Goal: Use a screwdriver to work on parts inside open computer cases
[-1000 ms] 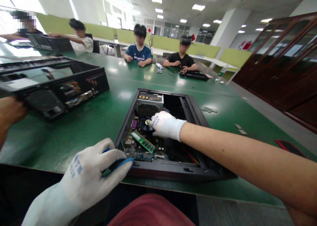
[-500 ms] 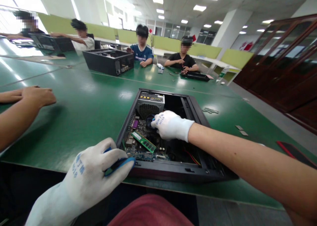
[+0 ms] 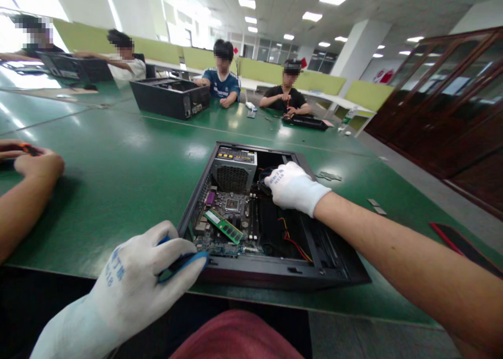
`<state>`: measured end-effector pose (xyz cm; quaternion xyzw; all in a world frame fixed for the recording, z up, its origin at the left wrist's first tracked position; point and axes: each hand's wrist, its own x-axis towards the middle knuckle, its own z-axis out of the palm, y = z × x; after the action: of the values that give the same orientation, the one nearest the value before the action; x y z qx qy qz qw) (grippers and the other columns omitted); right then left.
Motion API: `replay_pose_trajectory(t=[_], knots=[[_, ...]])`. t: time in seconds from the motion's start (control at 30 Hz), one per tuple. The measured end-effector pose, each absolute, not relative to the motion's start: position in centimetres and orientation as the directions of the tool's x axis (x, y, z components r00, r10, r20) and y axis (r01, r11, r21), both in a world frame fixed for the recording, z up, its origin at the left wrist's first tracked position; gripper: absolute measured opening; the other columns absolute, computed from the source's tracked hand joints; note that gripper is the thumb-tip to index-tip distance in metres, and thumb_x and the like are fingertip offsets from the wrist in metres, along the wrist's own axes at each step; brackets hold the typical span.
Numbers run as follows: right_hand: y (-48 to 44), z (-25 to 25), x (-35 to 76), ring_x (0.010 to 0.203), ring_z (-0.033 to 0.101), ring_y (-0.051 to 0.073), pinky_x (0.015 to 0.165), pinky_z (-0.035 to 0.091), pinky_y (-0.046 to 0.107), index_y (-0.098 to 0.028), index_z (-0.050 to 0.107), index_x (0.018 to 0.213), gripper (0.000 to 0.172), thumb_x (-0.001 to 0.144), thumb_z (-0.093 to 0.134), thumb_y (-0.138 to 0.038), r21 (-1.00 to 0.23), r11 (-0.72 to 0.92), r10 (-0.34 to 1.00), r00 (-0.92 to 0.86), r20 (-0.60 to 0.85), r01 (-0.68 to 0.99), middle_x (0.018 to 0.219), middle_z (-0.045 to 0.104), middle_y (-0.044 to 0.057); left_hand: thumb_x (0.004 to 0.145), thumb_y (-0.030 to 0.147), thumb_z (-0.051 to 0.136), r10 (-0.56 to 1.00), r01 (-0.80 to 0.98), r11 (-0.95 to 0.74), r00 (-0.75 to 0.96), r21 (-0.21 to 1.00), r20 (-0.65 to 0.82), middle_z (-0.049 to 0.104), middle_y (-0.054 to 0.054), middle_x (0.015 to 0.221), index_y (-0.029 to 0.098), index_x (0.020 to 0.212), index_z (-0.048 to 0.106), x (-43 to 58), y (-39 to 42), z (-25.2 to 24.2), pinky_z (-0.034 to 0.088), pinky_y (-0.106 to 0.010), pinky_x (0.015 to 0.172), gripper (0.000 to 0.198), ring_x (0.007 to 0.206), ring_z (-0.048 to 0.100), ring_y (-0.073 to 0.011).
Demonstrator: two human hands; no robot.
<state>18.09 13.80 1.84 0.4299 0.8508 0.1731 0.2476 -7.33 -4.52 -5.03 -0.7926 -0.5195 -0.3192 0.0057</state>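
Currently the right hand (image 3: 296,190), in a white glove, reaches into the open computer case (image 3: 275,278). Its grip is closed over a black cooling fan (image 3: 266,174). The fan sits under the fingertips, just right of the power supply (image 3: 233,170) at the far end of the case. Most of it is covered, so which way it faces cannot be told.

The left hand (image 3: 133,285), also gloved, is closed around a blue-handled tool (image 3: 183,262). The tool's long axis runs roughly along the near edge of the bench (image 3: 129,165), with the exposed end toward the near left corner of the case.

The case lies open side up at the near edge, its long axis running away from that edge. A green memory module (image 3: 223,226) lies diagonally on the board.
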Motion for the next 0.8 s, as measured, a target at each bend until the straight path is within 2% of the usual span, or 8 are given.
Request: replay_pose_trajectory(t=[0.13,0.4,0.63,0.8], knots=[[15.2,1.6,17.8,0.104,0.071,0.036,0.085,0.048,0.048,-0.017,0.076,0.106,0.025,0.089,0.060,-0.028,0.552,0.568,0.818,-0.496,-0.292,0.611,0.106,0.077,0.017,0.095,0.043,0.060,0.829,0.832,-0.448,0.249,0.328,0.500,0.060,0.000,0.078,0.025,0.086,0.075,-7.5,-4.6,-5.3,0.045,-0.027,0.060,0.026,0.064,0.061,-0.0124],[18.1,-0.5,16.6,0.104,0.070,0.034,0.091,0.046,0.052,-0.014,0.074,0.108,0.026,0.091,0.059,-0.025,0.553,0.606,0.791,-0.507,-0.342,0.573,0.107,0.076,0.020,0.095,0.043,0.059,0.838,0.832,-0.438,0.242,0.340,0.489,0.061,0.000,0.080,0.026,0.088,0.075,-7.6,-4.7,-5.5,0.046,-0.028,0.061,0.024,0.065,0.062,-0.0134],[17.9,-0.9,16.3,0.105,0.071,0.034,0.089,0.049,0.049,-0.013,0.075,0.110,0.031,0.085,0.069,-0.031,0.530,0.651,0.758,-0.505,-0.414,0.543,0.108,0.076,0.020,0.094,0.041,0.061,0.821,0.827,-0.467,0.275,0.313,0.501,0.063,0.000,0.080,0.027,0.089,0.075,-7.8,-4.6,-5.4,0.048,-0.026,0.061,0.020,0.065,0.063,-0.0130],[17.9,-0.8,16.7,0.104,0.072,0.033,0.087,0.050,0.045,-0.014,0.076,0.111,0.035,0.084,0.067,-0.035,0.492,0.655,0.753,-0.544,-0.370,0.573,0.107,0.076,0.019,0.095,0.042,0.059,0.822,0.835,-0.464,0.280,0.297,0.497,0.061,-0.001,0.078,0.026,0.086,0.074,-7.6,-4.5,-5.2,0.047,-0.027,0.060,0.024,0.064,0.063,-0.0139]])
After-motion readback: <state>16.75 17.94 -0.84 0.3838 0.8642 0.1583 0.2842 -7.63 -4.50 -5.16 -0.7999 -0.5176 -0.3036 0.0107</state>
